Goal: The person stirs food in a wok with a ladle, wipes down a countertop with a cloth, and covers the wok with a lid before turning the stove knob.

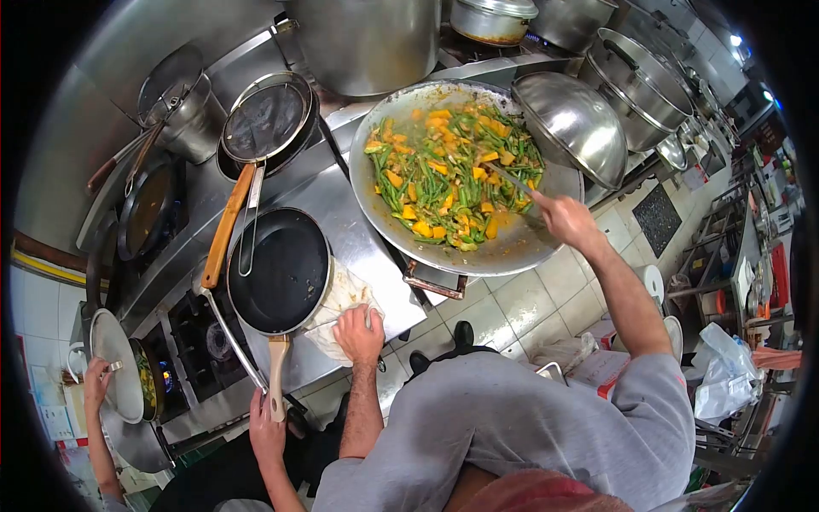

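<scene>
My right hand (567,220) is closed around the handle of a metal utensil (512,179), whose far end is down in the food. Green beans and orange chunks (452,166) fill much of the large round wok (384,224). On the steel counter, my left hand (358,334) rests on a crumpled, stained white cloth (343,299), its fingers bent over the fabric. Just left of the cloth lies a black frying pan (277,269) with a pale wooden handle. A domed metal lid (576,124) leans at the wok's upper right edge.
At the lower left, a co-worker's hands hold a pan lid (115,367) and a long metal handle (230,337) near a stove (209,341). Strainers (264,115) lie upper left. Large pots (367,43) stand behind the wok. Boxes (589,367) sit on the floor.
</scene>
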The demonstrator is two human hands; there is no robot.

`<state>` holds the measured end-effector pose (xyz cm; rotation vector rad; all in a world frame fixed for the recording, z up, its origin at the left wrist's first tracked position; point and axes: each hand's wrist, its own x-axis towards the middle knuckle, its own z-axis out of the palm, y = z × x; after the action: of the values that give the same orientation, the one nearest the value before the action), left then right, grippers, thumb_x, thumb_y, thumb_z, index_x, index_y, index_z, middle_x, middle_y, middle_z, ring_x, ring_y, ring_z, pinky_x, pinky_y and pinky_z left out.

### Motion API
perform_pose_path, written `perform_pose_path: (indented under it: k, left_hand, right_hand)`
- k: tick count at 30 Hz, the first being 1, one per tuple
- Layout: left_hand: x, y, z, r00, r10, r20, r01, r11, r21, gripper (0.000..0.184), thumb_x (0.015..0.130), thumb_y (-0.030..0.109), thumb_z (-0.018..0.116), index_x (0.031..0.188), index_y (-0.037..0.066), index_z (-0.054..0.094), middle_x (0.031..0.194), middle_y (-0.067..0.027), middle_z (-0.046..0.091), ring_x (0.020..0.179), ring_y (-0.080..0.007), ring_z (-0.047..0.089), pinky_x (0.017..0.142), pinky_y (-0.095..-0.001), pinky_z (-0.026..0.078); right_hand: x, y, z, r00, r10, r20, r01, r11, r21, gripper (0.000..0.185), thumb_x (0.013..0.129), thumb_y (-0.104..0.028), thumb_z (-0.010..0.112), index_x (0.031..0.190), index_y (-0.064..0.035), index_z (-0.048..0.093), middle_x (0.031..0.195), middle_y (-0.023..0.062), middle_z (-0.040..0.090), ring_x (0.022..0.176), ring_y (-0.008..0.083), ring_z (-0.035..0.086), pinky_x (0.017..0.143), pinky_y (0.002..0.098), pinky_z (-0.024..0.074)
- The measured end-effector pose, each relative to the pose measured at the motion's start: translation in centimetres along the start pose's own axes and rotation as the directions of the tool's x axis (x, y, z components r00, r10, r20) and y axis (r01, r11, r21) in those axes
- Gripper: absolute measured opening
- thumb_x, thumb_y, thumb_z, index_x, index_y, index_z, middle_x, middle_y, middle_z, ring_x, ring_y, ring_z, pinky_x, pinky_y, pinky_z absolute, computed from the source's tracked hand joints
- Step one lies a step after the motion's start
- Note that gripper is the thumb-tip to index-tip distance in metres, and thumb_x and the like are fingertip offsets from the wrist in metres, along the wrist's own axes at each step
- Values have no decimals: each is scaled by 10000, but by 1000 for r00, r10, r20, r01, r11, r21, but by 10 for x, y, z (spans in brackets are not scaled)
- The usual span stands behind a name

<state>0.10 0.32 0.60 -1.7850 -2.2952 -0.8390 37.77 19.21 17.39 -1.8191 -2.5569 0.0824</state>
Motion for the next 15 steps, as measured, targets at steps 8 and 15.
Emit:
perform_pose_path:
  k: [8,15]
  left_hand:
    - [-5,-4,1,1000,14,3,-14,1000,2,173,794,211,627,929,102,627,868,-46,591,866,-247,547,753,-397,374]
    - [-2,-3,4,1000,-1,10,1,1000,-19,185,788,217,633,933,103,625,866,-45,589,862,-247,546,751,-398,374]
  right_hand:
    - [-65,16,-103,999,-51,8,51,999,12,321,833,-163,556,1145,-167,631,809,195,638,755,348,619,692,454,494]
    - [-124,37,-124,982,146,122,-125,978,-167,295,855,-181,548,1136,-185,640,759,168,607,712,344,611,663,450,494]
